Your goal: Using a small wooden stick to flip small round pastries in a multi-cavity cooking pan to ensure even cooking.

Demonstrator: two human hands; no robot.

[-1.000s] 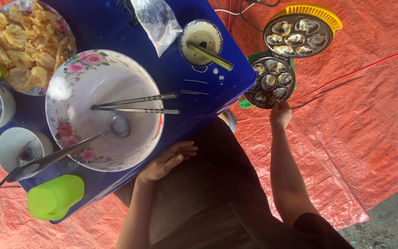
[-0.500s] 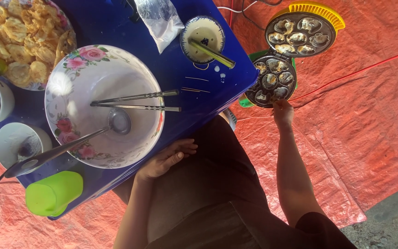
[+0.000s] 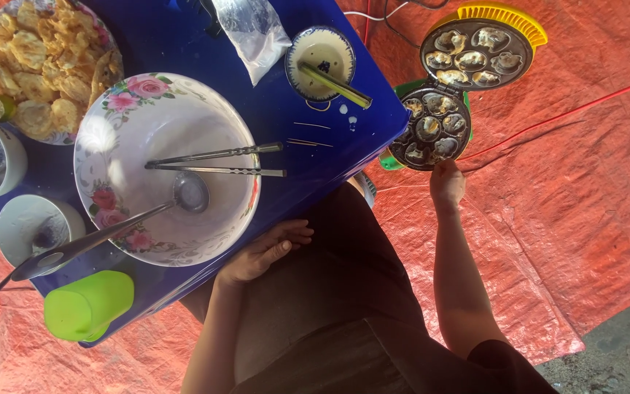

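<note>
Beside the blue desk, the right hand, fingers curled, touches the mould pan's near edge, left hand slack.

The plate of fried pieces and the plastic bag run off the top edge. The ladle handle leaves the frame at left. The right hand's fingertips hide behind the mould pan.

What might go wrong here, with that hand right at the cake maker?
The right hand touches the rim of the open cake maker; if the plates are hot, it may get burnt. The chopsticks lie loose across the bowl, so a bump to the table might roll them off.
</note>
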